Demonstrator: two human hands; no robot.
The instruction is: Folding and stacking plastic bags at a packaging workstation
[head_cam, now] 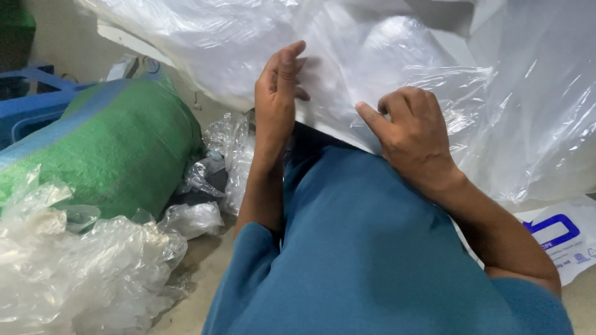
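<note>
left hand flat, fingers pressed together on plastic sheet | right hand grip pinching sheet edge | sheet over lap (blue clothing) | green sack at left

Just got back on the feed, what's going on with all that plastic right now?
A person in a blue top is handling a large clear plastic sheet with both bare hands. The left hand lies flat against the sheet's lower edge, while the right hand pinches that edge between thumb and fingers. A green woven sack lies to the left, with crumpled clear plastic piled in front of it.
</note>
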